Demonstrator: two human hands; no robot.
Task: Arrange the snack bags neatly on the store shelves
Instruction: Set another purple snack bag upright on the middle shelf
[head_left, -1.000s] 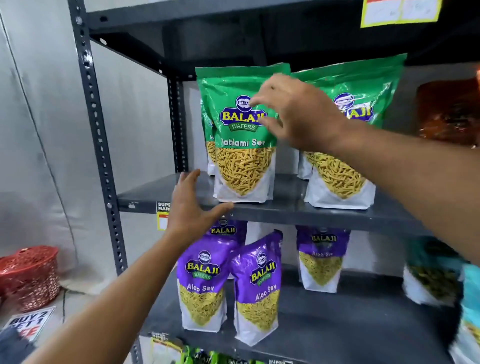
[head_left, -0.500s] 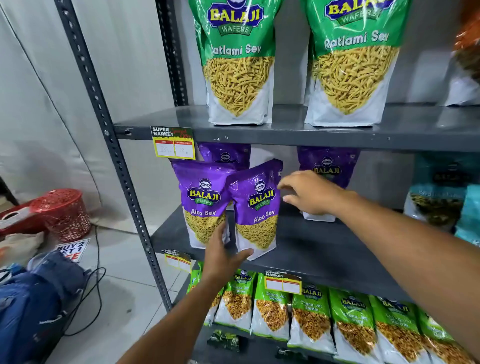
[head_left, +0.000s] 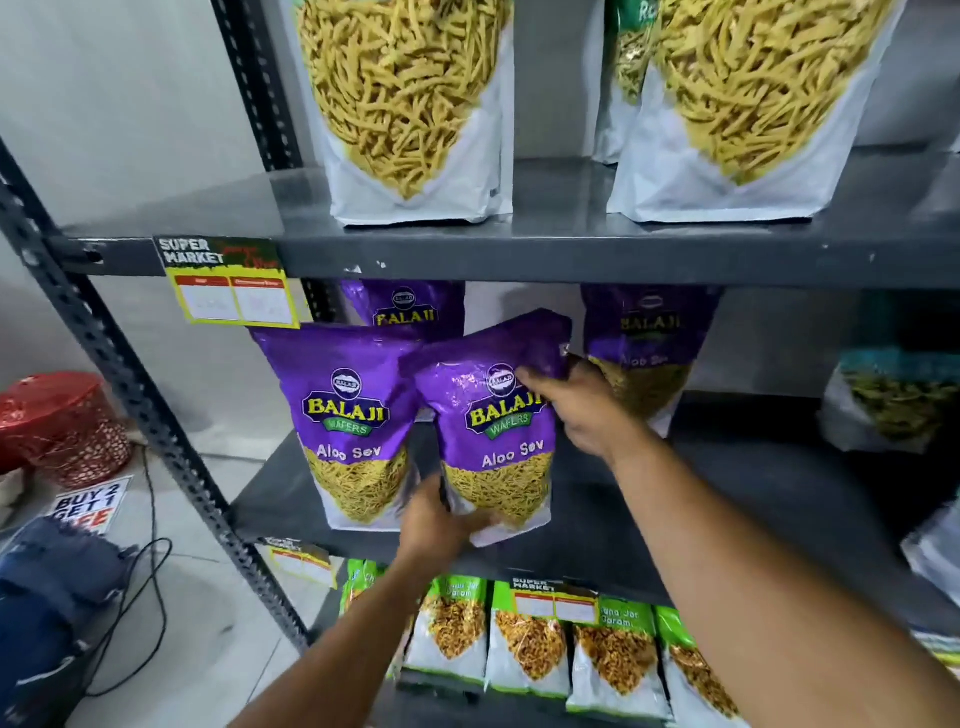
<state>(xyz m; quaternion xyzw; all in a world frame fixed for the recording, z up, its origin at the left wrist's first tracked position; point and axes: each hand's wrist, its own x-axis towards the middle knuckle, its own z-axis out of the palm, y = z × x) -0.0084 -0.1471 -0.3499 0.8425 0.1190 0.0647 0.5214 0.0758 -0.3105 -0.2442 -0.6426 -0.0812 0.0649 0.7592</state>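
My left grip clasps the tilted purple foil Aloo Sev bag at its bottom corner. Right grip pinches its top right edge, grey metal shelf beneath.

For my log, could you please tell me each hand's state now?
Left hand: gripping the tilted purple Aloo Sev bag at its bottom.
Right hand: gripping its upper right edge.

Both hands hold a tilted purple Aloo Sev bag: left hand at its base, right hand near its top.

Left of rack, on pale tiled floor: red mesh plastic basket, white "BUY 2 GET 1" printed sign just beside, thin black cable, crumpled blue fabric bundle.
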